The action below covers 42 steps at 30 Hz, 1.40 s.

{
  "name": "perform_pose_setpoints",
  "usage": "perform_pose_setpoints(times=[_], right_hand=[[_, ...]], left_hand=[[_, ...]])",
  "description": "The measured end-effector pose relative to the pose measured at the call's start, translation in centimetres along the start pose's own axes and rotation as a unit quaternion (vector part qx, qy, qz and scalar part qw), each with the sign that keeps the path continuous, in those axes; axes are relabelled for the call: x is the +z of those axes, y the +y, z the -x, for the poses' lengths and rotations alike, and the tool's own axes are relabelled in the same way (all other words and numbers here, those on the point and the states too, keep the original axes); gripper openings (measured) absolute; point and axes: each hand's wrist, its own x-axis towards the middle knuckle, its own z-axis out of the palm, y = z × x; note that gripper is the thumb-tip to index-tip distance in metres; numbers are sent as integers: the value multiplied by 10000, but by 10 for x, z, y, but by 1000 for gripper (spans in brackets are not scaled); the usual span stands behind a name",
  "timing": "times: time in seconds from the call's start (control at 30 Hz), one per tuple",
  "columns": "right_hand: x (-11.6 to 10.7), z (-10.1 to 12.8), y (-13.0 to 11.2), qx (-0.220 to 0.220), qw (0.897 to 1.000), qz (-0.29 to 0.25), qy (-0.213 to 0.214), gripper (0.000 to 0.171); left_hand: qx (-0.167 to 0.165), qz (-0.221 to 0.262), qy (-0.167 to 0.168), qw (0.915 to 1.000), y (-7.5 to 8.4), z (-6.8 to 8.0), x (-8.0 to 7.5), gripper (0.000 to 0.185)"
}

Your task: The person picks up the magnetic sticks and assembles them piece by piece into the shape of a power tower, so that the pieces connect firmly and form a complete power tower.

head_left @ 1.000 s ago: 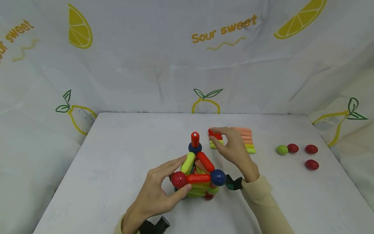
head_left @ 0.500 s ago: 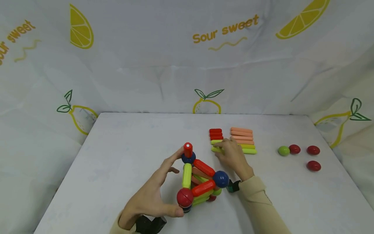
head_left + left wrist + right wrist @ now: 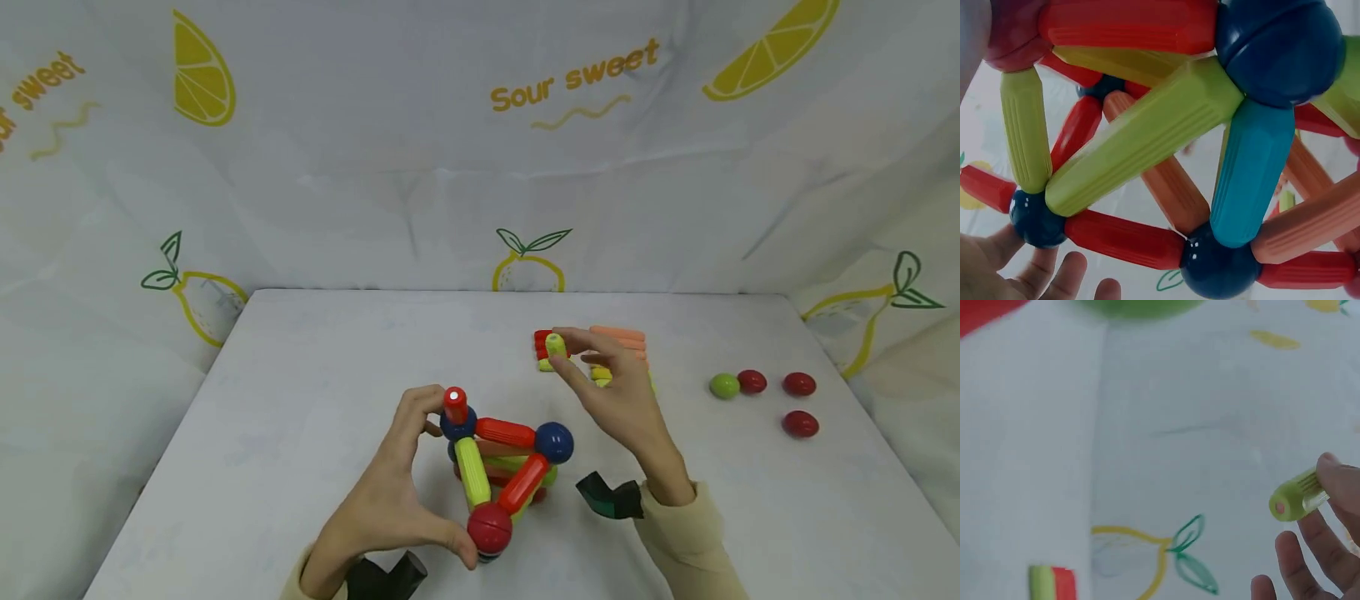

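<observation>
A structure of magnetic sticks and balls (image 3: 498, 462) stands tilted on the white table (image 3: 315, 400). My left hand (image 3: 397, 500) grips it, thumb at the red ball (image 3: 489, 527) in front and fingers at the red stick (image 3: 454, 405) on top. The left wrist view shows the structure (image 3: 1166, 150) from close up, with fingertips (image 3: 1066, 284) at its lower edge. My right hand (image 3: 618, 400) pinches a short green stick (image 3: 556, 344) lifted above the rows of sticks (image 3: 592, 354). The right wrist view shows that green stick (image 3: 1294, 497) in the fingertips.
One green ball (image 3: 723, 385) and three red balls (image 3: 798, 383) lie at the table's right. Fabric with lemon prints (image 3: 525, 167) walls in the table at the back and sides. A black wrist mount (image 3: 607, 496) shows by the right sleeve.
My left hand has turned and tipped the structure toward me, bringing the red ball forward. My right hand has picked a short green stick out of the rows and lifted it.
</observation>
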Motion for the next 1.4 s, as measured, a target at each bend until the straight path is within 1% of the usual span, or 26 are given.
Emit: perform_pose_setpoints(times=[0.03, 0.13, 0.2, 0.3, 0.4, 0.57, 0.7, 0.8, 0.93, 1.2, 1.23, 1.3, 1.4], right_hand=[[-5, 3, -9, -40, 9997, -196, 161, 33], [-16, 14, -33, -395, 9962, -626, 469, 34], [-21, 21, -45, -610, 9943, -673, 565, 36], [-23, 28, -57, -804, 9932, -667, 518, 39], [-23, 32, -63, -843, 9941, -548, 412, 39], [-20, 32, -63, -919, 9941, -382, 428, 39], [-16, 29, -60, -1036, 9929, -387, 440, 38], [-12, 27, -57, -1135, 9924, -346, 335, 37], [-8, 25, -53, -1241, 9917, -205, 269, 41], [-7, 23, -53, -1399, 9900, -105, 164, 43], [-7, 23, -53, -1397, 9900, -106, 148, 44], [-7, 22, -51, -1386, 9899, -272, 156, 43], [-7, 16, -45, -1115, 9921, -469, 324, 37]], left_hand=[[-68, -60, 59, 9999, 2, 0, 1, 118], [-192, -255, 232, 9992, 6, 0, 3, 114], [-244, -450, 461, 9976, 8, -1, 4, 104], [-284, -690, 833, 9937, 11, -2, 6, 88], [-343, -771, 1090, 9904, 14, -2, 8, 75], [-363, -700, 1281, 9886, 16, -1, 15, 64], [-270, -798, 1464, 9856, 16, -1, 18, 59], [-265, -869, 1511, 9843, 16, -1, 19, 57], [-263, -851, 1489, 9848, 16, -2, 19, 56], [-240, -841, 1453, 9855, 16, -2, 17, 55], [-246, -825, 1451, 9857, 16, -2, 18, 55], [-265, -845, 1461, 9853, 16, -1, 18, 55], [-293, -910, 1518, 9838, 16, -2, 18, 52]])
